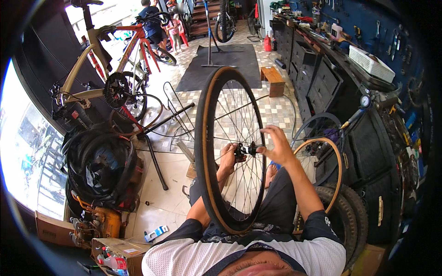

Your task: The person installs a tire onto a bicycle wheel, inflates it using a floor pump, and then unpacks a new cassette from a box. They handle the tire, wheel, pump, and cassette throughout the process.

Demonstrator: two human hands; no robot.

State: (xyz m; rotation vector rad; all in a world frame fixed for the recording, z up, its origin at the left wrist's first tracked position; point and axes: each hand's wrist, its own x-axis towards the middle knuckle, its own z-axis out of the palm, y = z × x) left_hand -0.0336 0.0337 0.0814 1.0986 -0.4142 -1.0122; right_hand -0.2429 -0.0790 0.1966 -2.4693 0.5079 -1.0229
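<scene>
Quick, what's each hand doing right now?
Left hand: closed, holding the wheel at its hub.
Right hand: open, fingers spread, thumb by the hub's other end; whether it touches can't be told.

A bicycle repair workshop: wrenches [395,42] are hanging on a blue wall at two o'clock beside a cluttered worktop [334,57]; a bicycle [78,69] is standing at ten, knobbly tyres [361,215] are leaning at four.
</scene>
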